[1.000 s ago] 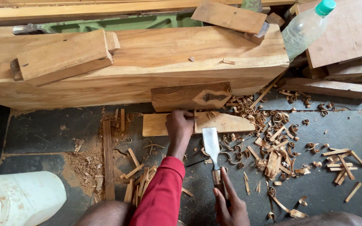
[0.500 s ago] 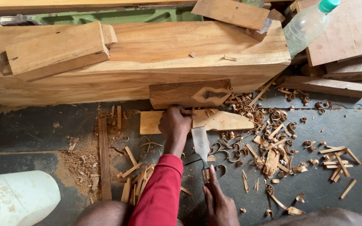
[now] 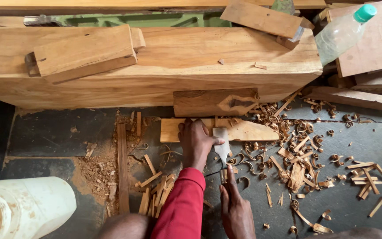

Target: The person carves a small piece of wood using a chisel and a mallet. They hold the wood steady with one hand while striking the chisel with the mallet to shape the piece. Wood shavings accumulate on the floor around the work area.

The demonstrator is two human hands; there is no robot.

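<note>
My left hand (image 3: 196,142), in a red sleeve, presses down on a flat pale wood piece (image 3: 244,131) lying on the dark floor. Its thumb touches the wide metal blade of a chisel (image 3: 221,146). My right hand (image 3: 235,208) grips the chisel's handle below, with the blade's edge resting on the wood piece near its middle. A darker wood block (image 3: 215,102) stands just behind the flat piece, against a big timber beam (image 3: 177,62).
Curled shavings and wood chips (image 3: 301,155) litter the floor to the right. Thin strips (image 3: 122,163) and sawdust lie to the left. A white plastic jerrycan (image 3: 23,208) sits at bottom left. A clear bottle (image 3: 341,33) and boards rest at top right.
The chisel has moved up and left from the floor onto the flat wood piece. My right hand followed it, and my left thumb now meets the blade.
</note>
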